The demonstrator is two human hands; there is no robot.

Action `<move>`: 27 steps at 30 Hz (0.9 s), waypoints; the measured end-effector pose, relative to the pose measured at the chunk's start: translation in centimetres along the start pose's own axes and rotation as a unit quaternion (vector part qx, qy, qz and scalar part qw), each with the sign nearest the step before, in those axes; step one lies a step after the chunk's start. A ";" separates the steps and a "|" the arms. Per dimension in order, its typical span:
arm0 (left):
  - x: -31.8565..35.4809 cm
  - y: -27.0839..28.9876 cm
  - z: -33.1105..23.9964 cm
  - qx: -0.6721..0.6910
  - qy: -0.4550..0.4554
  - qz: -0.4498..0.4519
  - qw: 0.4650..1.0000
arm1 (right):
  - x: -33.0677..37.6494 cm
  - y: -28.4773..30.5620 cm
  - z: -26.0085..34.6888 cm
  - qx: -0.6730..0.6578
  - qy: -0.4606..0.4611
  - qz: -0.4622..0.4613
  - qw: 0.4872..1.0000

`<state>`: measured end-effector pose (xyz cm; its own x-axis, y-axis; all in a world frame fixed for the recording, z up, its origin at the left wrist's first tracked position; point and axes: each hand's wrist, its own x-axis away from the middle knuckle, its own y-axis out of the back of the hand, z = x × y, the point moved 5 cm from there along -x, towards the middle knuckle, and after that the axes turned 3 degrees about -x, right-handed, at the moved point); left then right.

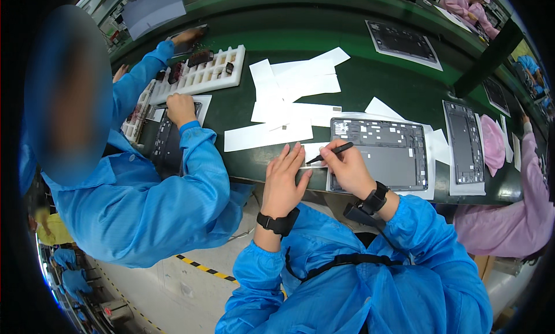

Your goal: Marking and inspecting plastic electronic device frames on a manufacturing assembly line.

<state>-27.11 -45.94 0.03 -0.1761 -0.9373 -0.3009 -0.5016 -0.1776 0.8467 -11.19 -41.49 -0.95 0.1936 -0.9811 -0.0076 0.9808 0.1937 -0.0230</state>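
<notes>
Nearest the camera, two blue sleeves rise from the lower edge, each wrist wearing a black band. The right hand (347, 169) has its fingers (329, 154) pinched narrow around a thin black tool (329, 153), whose tip points left over a small white strip (312, 159). The left hand (285, 178) lies nearly flat, fingers straight and slightly spread, their tips touching that strip at the near edge of the green surface (370, 79).

Just right of the tool lies a dark open tablet shell (378, 152) on white backing — one of four such shells I count along the surface. Loose white paper sheets (292, 105) overlap behind; their number is hard to tell.

To the left, a co-worker in blue (150, 189) leans over another dark panel beside a white slotted tray (202, 74). A pink-sleeved arm (535, 178) is cut off at the right rim.
</notes>
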 end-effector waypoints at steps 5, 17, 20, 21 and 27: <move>0.0 0.1 0.3 0.009 -0.003 -0.004 1.000 | -0.1 0.2 0.8 0.086 0.014 -0.012 0.996; 0.3 0.0 0.3 0.020 0.003 -0.012 1.000 | 0.0 0.4 -0.1 -0.052 -0.028 -0.016 0.998; 0.2 -0.2 -0.1 0.031 0.005 -0.013 0.999 | 0.2 1.6 1.2 -0.068 -0.053 -0.025 0.996; 0.1 0.0 -0.1 0.030 0.005 -0.014 0.999 | 0.4 2.4 2.0 -0.067 -0.061 -0.033 0.995; -0.8 2.2 -0.4 0.134 0.049 -0.009 0.990 | 2.9 15.6 6.5 -0.081 0.007 -0.117 0.990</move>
<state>-27.70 -45.70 2.30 -0.0895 -0.9615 -0.2597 -0.7124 -0.1204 0.6914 4.84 -41.30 5.20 -0.0392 -0.9992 0.0032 0.9818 -0.0391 -0.1861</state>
